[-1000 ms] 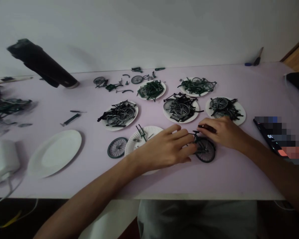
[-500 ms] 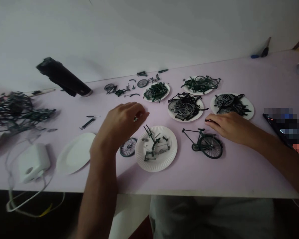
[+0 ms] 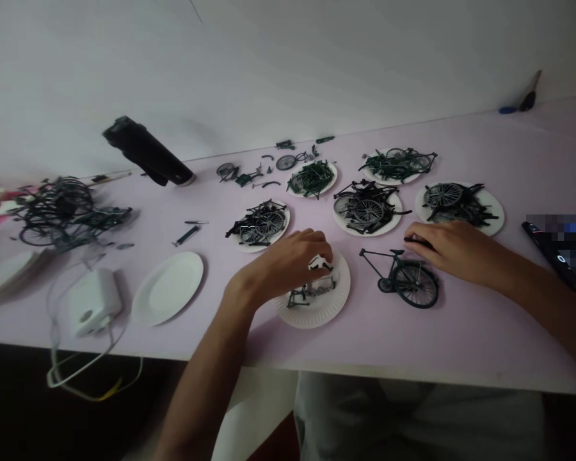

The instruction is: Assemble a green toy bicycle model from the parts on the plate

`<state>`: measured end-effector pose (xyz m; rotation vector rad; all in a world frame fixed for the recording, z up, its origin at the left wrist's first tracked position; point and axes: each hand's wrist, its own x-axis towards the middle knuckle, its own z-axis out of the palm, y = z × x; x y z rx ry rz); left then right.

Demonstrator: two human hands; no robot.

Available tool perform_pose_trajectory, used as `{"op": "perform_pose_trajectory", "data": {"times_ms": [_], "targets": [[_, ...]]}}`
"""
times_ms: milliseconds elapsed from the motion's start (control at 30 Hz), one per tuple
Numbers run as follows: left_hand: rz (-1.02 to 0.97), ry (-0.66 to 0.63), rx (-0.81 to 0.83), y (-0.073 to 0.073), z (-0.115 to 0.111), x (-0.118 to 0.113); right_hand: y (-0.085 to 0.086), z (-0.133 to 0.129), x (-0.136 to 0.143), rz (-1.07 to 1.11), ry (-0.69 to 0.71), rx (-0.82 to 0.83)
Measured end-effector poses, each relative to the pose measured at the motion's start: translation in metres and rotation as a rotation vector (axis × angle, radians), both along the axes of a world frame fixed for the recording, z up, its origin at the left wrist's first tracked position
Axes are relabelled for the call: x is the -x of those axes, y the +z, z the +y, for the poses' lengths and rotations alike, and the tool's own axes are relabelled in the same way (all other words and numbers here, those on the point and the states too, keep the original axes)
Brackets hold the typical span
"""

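My left hand [image 3: 300,256] is over the ribbed paper plate [image 3: 333,310] in front of me. Its fingers curl down with a gap to the thumb, and a small dark part [image 3: 320,264] shows in that gap. More small model bicycle parts [image 3: 297,296] lie on this plate, partly covered by the hand. At the right, my right hand [image 3: 436,246] pinches a slim dark piece [image 3: 418,242], its kind unclear. Just below that hand, a partly built model bicycle [image 3: 403,275] lies on its side, with a rear wheel and no front wheel.
Behind stand paper plates heaped with bicycle parts [image 3: 259,224], [image 3: 367,208]. At the left are an empty plate [image 3: 168,288], a white power adapter [image 3: 96,301] with cables and a pile of model bicycles [image 3: 67,211]. A black cylinder [image 3: 148,150] leans near the wall; a phone [image 3: 554,256] lies right.
My left hand has moved right and down, from beside the ribbed plate to above its parts. The right hand stays by the bicycle with the slim piece. The whole view has shifted slightly.
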<state>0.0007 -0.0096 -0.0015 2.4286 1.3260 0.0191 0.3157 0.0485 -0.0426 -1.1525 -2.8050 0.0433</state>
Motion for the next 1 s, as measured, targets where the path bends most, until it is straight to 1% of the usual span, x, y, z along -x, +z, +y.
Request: {"op": "perform_pose_trajectory", "data": {"times_ms": [100,200,267,367,467,533,600,700,867,1000], "targets": [[0.047,-0.047,-0.046,-0.003,0.0,-0.007,0.001,-0.001,0.001,-0.003,-0.028,0.027],[0.056,-0.07,-0.122,-0.005,0.002,-0.008,0.001,-0.001,0.001,-0.002,-0.025,0.036],[0.025,-0.089,-0.194,-0.007,0.003,-0.008,0.002,-0.002,0.002,-0.02,-0.031,0.052],[-0.085,-0.128,-0.334,-0.007,0.002,-0.011,0.003,-0.002,0.003,-0.044,-0.05,0.06],[-0.203,-0.179,-0.458,-0.008,-0.003,-0.021,0.002,-0.003,0.004,-0.039,-0.054,0.046],[-0.251,-0.228,-0.489,-0.01,-0.007,-0.03,0.002,-0.003,0.004,-0.037,-0.054,0.038],[-0.257,-0.28,-0.498,-0.013,-0.012,-0.04,0.001,-0.003,0.004,-0.039,-0.06,0.038],[-0.215,-0.332,-0.542,-0.017,-0.016,-0.05,0.001,-0.002,0.005,-0.034,-0.065,0.054],[-0.223,-0.337,-0.589,-0.022,-0.018,-0.054,0.001,-0.004,0.007,-0.052,-0.06,0.025],[-0.318,-0.212,-0.652,-0.026,-0.018,-0.056,0.0,-0.005,0.009,-0.074,-0.087,0.019]]}}
